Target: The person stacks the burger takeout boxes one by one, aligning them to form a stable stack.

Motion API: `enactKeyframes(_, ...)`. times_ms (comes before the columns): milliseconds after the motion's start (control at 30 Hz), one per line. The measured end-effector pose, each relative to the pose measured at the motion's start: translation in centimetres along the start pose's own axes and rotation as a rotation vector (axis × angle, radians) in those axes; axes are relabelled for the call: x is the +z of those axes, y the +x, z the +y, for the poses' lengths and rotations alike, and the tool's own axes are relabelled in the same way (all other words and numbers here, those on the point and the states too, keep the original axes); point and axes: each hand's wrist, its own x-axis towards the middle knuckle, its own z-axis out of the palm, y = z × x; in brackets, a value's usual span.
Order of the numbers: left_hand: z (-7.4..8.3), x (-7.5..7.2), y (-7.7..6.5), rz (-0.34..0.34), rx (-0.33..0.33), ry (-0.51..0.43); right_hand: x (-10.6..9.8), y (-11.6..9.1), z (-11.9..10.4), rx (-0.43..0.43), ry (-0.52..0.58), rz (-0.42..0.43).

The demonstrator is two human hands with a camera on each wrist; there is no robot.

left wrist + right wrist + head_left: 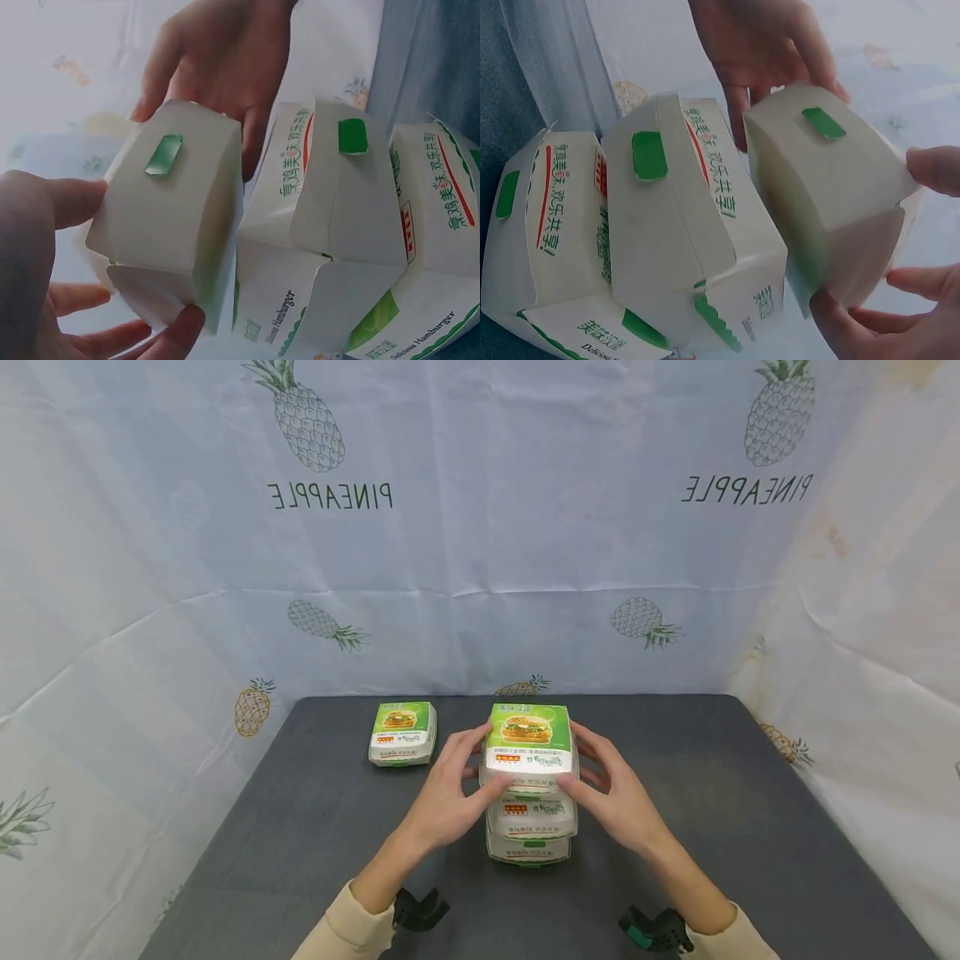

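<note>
Both hands grip one white-and-green hamburger box (528,747) at the top of a stack, one hand on each side. My left hand (450,789) has its thumb at the near edge and its fingers along the left side. On the opposite side, my right hand (618,789) holds the box the same way. Directly below are a middle box (330,195) and a bottom box (562,210). In both wrist views the top box sits askew to the middle one; whether they touch, I cannot tell.
Another hamburger box (402,733) lies at the back left of the dark table (330,852). White cloth (517,527) printed with pineapples hangs behind the table and along both sides. Each wrist wears a black strap-on device (420,910).
</note>
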Motion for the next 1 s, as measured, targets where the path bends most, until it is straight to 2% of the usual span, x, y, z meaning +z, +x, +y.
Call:
enactKeyframes(267,0.0,0.5,-1.0,0.012,0.028,-0.007,-0.5,-0.3,1.2,-0.071,0.081,-0.046)
enactKeyframes(500,-0.2,0.7,-1.3,0.009,0.028,0.018,-0.5,-0.7,1.7,-0.08,0.058,-0.038)
enactKeyframes(700,-0.4,0.2,-1.5,0.015,0.047,0.028,-0.4,-0.8,1.5,-0.06,0.007,-0.003)
enactKeyframes(833,-1.0,-0.4,-1.6,0.051,0.073,0.033,-0.3,-0.8,1.4,-0.05,-0.002,-0.001)
enactKeyframes(1000,-2.3,-1.0,-1.3,0.141,0.157,0.019,-0.3,-0.7,1.3,-0.031,0.007,0.001)
